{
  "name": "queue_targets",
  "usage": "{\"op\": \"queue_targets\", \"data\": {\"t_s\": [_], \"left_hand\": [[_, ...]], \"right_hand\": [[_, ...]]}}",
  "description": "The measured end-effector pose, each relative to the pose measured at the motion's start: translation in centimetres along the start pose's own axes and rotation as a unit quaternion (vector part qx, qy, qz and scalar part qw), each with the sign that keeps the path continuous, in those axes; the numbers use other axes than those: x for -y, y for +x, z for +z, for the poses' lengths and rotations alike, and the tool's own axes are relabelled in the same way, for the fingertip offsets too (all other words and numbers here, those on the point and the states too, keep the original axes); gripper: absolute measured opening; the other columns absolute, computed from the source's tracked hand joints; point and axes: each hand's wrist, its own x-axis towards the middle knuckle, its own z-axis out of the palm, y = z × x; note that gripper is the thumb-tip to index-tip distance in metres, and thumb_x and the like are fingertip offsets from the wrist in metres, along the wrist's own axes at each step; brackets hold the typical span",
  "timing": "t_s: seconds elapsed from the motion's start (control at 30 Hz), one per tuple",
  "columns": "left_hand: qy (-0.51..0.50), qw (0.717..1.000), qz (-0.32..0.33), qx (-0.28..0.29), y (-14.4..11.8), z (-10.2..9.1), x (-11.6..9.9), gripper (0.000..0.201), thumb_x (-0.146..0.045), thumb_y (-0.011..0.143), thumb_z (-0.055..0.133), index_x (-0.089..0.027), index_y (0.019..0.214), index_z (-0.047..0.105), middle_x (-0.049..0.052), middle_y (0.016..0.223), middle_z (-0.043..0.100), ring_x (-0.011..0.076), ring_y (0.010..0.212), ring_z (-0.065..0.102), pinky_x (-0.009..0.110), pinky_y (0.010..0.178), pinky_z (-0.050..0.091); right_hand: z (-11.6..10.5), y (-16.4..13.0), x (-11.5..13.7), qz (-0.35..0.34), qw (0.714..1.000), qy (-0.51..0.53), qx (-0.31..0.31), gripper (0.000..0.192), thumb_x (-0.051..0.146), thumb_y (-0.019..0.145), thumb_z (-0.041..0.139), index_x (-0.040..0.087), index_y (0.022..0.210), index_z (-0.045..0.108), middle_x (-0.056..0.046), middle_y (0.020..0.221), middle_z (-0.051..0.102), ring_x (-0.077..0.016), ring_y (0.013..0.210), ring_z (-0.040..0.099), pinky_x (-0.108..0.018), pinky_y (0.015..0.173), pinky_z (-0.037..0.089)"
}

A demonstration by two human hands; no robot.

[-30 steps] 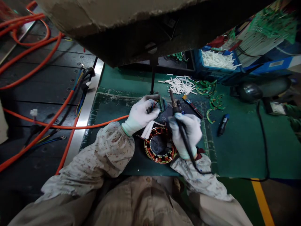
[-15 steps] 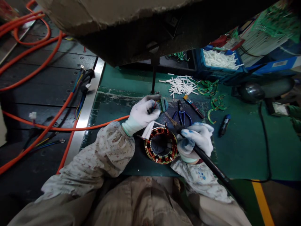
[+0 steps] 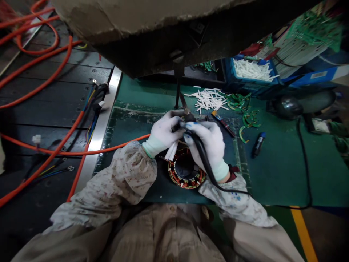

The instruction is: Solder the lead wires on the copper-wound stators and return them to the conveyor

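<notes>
Our white-gloved right hand [image 3: 208, 143] clamped around a black corded soldering iron [image 3: 196, 140], swung left since before onto wires pinched by our left hand [image 3: 163, 133], above the copper-wound ring stator [image 3: 185, 171] on the green matted surface [image 3: 275, 174].

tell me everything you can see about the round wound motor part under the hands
The stator is a ring with a dark hollow centre, its rim wrapped in copper-red windings with yellowish patches between them. It lies flat on the green mat, close to the person's body. The right hand, gripping a black soldering iron, covers its upper right part; the left hand sits just above its upper left. White sleeving strips rise from its top edge toward the left hand. Its far rim is hidden.
</notes>
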Motion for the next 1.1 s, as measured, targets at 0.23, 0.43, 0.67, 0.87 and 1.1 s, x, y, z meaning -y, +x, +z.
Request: {"op": "queue_targets", "data": {"t_s": [0.23, 0.43, 0.67, 0.87, 1.1], "left_hand": [[-0.009, 1.000, -0.001, 0.000, 0.0, -0.3, -0.1, 0.006, -0.017, 0.084, 0.063, -0.018, 0.089, 0.067, 0.007, 0.126, 0.068, 0.0209, 0.115, 0.067, 0.033, 0.099, 0.055], [-0.029, 0.999, -0.015, -0.015, 0.1, 0.0, -0.3, 0.005, -0.022, 0.087, 0.062, -0.019, 0.084, 0.064, 0.008, 0.124, 0.070, 0.0207, 0.115, 0.067, 0.034, 0.100, 0.054], [-0.028, 0.999, -0.031, -0.020, 0.3, -0.1, -0.4, 0.013, -0.027, 0.092, 0.056, -0.019, 0.085, 0.062, 0.008, 0.116, 0.072, 0.0207, 0.107, 0.069, 0.035, 0.095, 0.055], [-0.044, 0.998, -0.029, -0.022, 0.3, 0.1, -0.2, 0.016, -0.030, 0.094, 0.054, -0.018, 0.091, 0.064, 0.008, 0.118, 0.072, 0.0210, 0.110, 0.068, 0.037, 0.098, 0.054], [-0.026, 0.999, -0.026, -0.020, 0.2, 0.2, 0.2, 0.017, -0.031, 0.095, 0.054, -0.019, 0.094, 0.065, 0.008, 0.117, 0.072, 0.0203, 0.109, 0.068, 0.034, 0.096, 0.054]], "right_hand": [[0.6, -0.3, -0.7, 0.069, 0.998, -0.015, 0.006, 0.028, 0.031, 0.092, 0.058, 0.033, 0.119, 0.067, -0.006, 0.103, 0.064, -0.0229, 0.097, 0.064, -0.040, 0.088, 0.056], [0.3, -1.5, -1.6, 0.091, 0.996, -0.007, 0.021, 0.029, 0.032, 0.092, 0.058, 0.029, 0.121, 0.063, -0.007, 0.107, 0.067, -0.0232, 0.100, 0.067, -0.042, 0.093, 0.056], [-1.3, -5.4, -5.7, 0.224, 0.967, -0.104, 0.068, 0.034, 0.035, 0.096, 0.048, 0.022, 0.124, 0.063, -0.012, 0.110, 0.069, -0.0271, 0.101, 0.066, -0.045, 0.091, 0.053], [-2.2, -6.0, -7.3, 0.289, 0.938, -0.122, 0.148, 0.047, 0.035, 0.084, 0.061, 0.016, 0.126, 0.056, -0.012, 0.095, 0.072, -0.0261, 0.078, 0.066, -0.041, 0.074, 0.054], [-1.9, -3.3, -4.0, 0.162, 0.978, 0.015, 0.127, 0.045, 0.035, 0.085, 0.062, 0.022, 0.128, 0.058, -0.010, 0.117, 0.067, -0.0244, 0.102, 0.066, -0.038, 0.090, 0.054]]}}
